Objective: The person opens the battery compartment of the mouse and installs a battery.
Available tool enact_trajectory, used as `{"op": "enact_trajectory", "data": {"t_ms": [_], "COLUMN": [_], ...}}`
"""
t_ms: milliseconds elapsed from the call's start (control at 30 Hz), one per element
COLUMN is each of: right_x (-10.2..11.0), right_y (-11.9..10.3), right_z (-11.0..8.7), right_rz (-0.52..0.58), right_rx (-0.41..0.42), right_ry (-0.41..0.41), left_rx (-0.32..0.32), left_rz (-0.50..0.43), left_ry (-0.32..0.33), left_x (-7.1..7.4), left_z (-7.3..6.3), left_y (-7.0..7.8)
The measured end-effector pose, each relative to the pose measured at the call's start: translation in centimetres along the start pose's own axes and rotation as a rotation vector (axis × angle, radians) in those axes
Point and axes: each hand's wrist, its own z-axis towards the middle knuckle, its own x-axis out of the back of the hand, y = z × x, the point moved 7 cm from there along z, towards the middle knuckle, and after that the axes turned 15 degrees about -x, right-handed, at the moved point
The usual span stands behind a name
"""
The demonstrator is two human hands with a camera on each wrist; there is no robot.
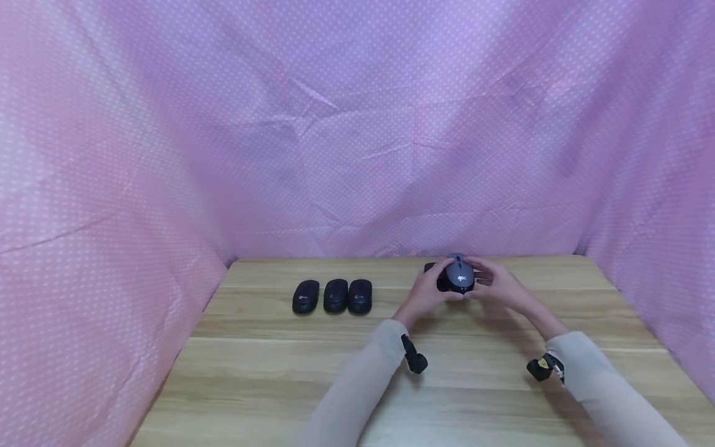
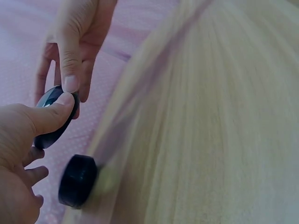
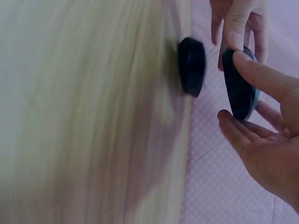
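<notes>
A computer mouse with a grey top and an AOC mark [image 1: 460, 273] is held up between both hands near the back of the table. My left hand [image 1: 426, 293] grips its left side, with the thumb at the near end. From the other side my right hand [image 1: 504, 288] grips it too; in the left wrist view the two thumbs meet on the mouse [image 2: 55, 123]. Its dark underside shows in the right wrist view. Another black mouse [image 3: 191, 66] rests on the table just below and beside the held one, mostly hidden behind my left hand in the head view.
Three black mice stand in a row to the left: one at the left end [image 1: 306, 297], then a close pair, the middle mouse [image 1: 336, 296] and the right mouse [image 1: 360, 297]. A pink dotted curtain [image 1: 357, 155] hangs around the wooden table [image 1: 268, 385] at the back and sides.
</notes>
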Motion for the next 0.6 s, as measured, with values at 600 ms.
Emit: {"op": "enact_trajectory", "data": {"t_ms": [600], "right_x": [0.2], "right_y": [3.5], "right_z": [1.6], "right_rz": [-0.086], "right_rx": [-0.03], "right_ry": [-0.043], "left_rx": [-0.04], "left_rz": [0.182], "left_ry": [-0.108], "left_x": [-1.8], "left_z": [1.0], "left_y": [-1.2]}}
